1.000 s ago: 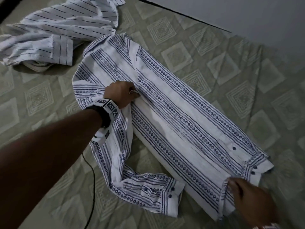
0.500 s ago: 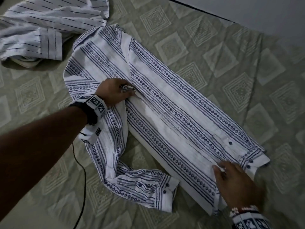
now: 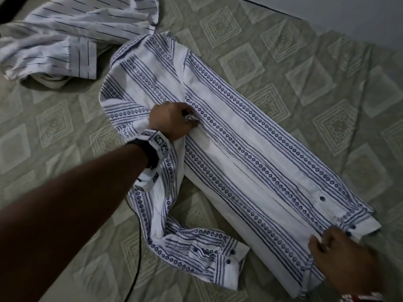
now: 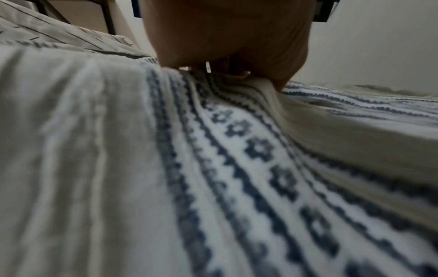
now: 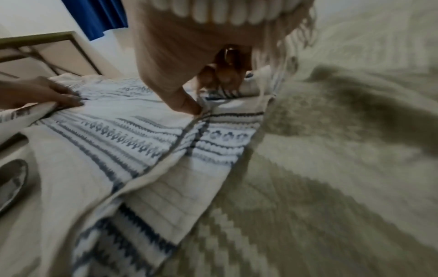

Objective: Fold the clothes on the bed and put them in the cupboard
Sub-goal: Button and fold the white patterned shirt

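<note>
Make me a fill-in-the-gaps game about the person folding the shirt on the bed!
1. The patterned shirt has dark ____ buttons on its cuffs.
2. The left hand pinches a bunch of the shirt's ____.
3. The other shirt, with thin ____, lies crumpled at the far left of the bed.
4. The right hand holds the shirt's ____ end.

Missing words: blue; fabric; stripes; bottom

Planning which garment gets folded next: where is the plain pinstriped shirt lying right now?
In the head view the pinstriped shirt lies crumpled at the upper left of the bedspread, just beyond the collar end of the patterned shirt being folded.
</note>
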